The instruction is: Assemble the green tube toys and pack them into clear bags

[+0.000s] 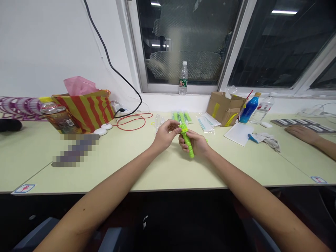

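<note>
A lime-green plastic handle [190, 150] with a grooved stick and a wider ringed head is held above the table in front of me. My right hand [198, 142] is wrapped round its stick, just below the head. At the head, my left hand [166, 134] is closed with thumb and fingers against the ringed edge. Part of the handle is hidden behind my fingers. Beyond my hands lie green packaged pieces [187, 117] in clear wrap. Clear plastic pieces [158, 120] sit just past my left hand.
Bagged white strips [206, 123], a cardboard box [222, 108], white paper [238, 133] and gloves [267, 139] lie to the right. Another person's hand [301, 133] rests by a keyboard [286, 123]. Leftward are a red cable [131, 120], striped bag [86, 112] and tea bottle [59, 115].
</note>
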`<control>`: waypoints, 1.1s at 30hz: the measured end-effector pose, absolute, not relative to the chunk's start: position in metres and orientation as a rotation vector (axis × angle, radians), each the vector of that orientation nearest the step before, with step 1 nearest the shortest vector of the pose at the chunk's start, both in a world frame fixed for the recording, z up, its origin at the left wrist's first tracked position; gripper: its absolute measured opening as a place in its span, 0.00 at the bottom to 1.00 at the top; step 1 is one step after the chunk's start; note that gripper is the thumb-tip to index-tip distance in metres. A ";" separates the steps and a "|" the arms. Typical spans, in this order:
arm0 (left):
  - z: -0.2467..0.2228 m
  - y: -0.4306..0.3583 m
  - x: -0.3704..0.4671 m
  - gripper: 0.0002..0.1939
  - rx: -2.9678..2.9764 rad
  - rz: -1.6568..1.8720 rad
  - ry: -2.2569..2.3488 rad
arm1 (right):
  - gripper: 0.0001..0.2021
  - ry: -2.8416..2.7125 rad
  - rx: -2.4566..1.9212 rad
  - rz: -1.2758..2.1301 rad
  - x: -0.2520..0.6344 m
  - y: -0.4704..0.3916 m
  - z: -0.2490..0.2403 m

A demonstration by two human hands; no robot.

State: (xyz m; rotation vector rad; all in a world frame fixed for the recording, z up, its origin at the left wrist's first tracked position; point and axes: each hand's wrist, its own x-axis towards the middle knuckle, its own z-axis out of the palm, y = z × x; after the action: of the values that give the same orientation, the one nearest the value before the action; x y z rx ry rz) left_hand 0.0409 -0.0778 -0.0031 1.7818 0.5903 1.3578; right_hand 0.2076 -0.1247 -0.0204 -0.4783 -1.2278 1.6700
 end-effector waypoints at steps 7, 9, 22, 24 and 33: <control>-0.003 -0.079 0.041 0.20 1.763 1.129 0.599 | 0.07 -1.196 -0.567 1.649 0.210 -0.119 -0.029; -0.006 -0.079 0.041 0.20 1.751 1.135 0.591 | 0.07 -1.162 -0.575 1.718 0.211 -0.120 -0.027; -0.009 -0.082 0.047 0.16 1.579 1.176 0.465 | 0.15 -1.156 -0.607 1.671 0.207 -0.126 -0.017; -0.010 -0.083 0.049 0.16 1.510 1.158 0.427 | 0.15 -1.159 -0.587 1.712 0.208 -0.127 -0.017; -0.007 -0.092 0.051 0.16 1.204 0.874 0.380 | 0.18 -1.345 -0.698 1.499 0.208 -0.124 -0.020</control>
State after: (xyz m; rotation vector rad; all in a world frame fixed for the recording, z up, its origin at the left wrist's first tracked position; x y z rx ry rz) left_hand 0.0511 -0.0916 -0.0073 1.2039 0.3799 0.8740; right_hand 0.2082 -0.1244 -0.0204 -0.6979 -1.3450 1.4990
